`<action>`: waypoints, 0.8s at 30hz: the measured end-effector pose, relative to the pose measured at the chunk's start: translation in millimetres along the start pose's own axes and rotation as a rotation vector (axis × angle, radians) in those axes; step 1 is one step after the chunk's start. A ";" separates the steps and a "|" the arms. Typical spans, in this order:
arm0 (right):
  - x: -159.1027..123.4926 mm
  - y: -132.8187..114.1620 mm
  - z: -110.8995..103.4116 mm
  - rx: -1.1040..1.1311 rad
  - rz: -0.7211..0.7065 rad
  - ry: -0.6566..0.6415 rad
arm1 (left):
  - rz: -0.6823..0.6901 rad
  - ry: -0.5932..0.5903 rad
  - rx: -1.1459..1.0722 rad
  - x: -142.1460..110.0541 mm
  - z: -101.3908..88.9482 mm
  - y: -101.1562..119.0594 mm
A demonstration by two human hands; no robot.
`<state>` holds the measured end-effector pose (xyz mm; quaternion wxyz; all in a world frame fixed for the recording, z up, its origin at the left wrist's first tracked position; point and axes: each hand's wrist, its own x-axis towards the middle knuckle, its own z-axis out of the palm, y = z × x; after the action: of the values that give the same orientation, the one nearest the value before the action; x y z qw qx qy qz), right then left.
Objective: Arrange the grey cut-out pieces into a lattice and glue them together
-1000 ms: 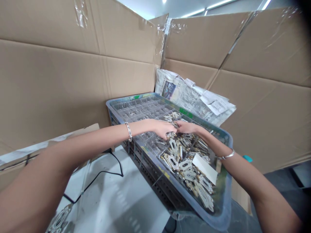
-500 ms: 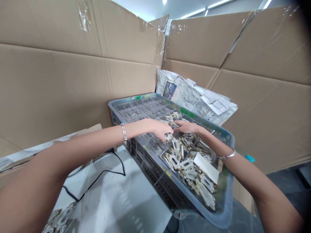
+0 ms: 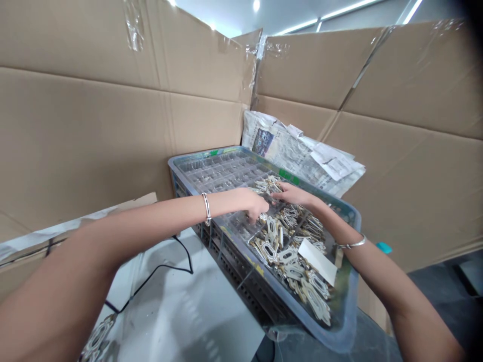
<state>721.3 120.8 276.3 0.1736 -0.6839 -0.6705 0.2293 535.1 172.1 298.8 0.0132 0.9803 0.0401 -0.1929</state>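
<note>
The right hand (image 3: 290, 194) had drawn away from the left hand (image 3: 257, 205), leaving them at separate spots over the ornate cut-out plates (image 3: 294, 272) heaped in the divided plastic crate (image 3: 346, 336) — though whether either grip was spread or pinching one, I couldn't tell.

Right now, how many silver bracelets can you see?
2. The left bracelet circles the left arm and looks double-banded; the right bracelet circles the right arm. I see no others.
</note>
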 end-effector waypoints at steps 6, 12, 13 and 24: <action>0.1 2.6 1.0 0.105 -0.055 -0.004 | -0.001 -0.131 -0.047 -1.5 -9.2 -1.6; 1.5 9.8 1.3 0.152 -0.087 0.010 | 0.070 -0.132 -0.099 -1.7 -4.6 -4.2; 1.9 10.7 1.8 0.158 -0.088 0.019 | 0.095 -0.125 -0.083 -1.2 -2.8 -5.1; -5.1 -5.2 12.8 0.039 -0.120 0.355 | 0.030 0.441 -0.273 -156.6 19.9 -15.8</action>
<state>710.0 115.0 268.9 0.3157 -0.6689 -0.6643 0.1073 381.9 175.5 339.6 0.1392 0.9883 0.0530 0.0330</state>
